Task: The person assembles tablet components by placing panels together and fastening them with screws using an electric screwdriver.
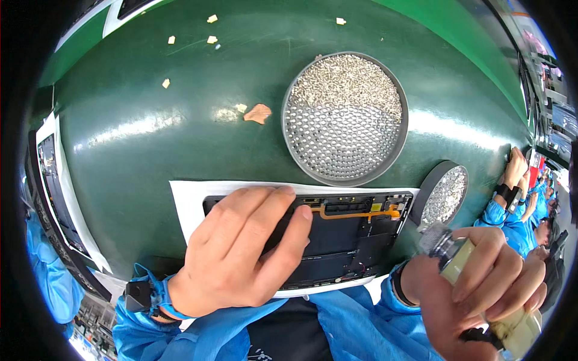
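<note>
The opened tablet-like device (328, 240) lies at ten o'clock from the right hand (497, 274), long axis nine-to-three; the left hand (232, 249), nearer, covers its nine-o'clock end, grip indeterminable; the right grips a driver-like tool (457, 262).

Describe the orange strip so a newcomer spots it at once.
On the green table, find the open, flat device under the left hand. Near its far edge, right of that hand, runs the thin orange strip. Its colour and length set it apart from the black panels and small yellow patch beside it.
</note>
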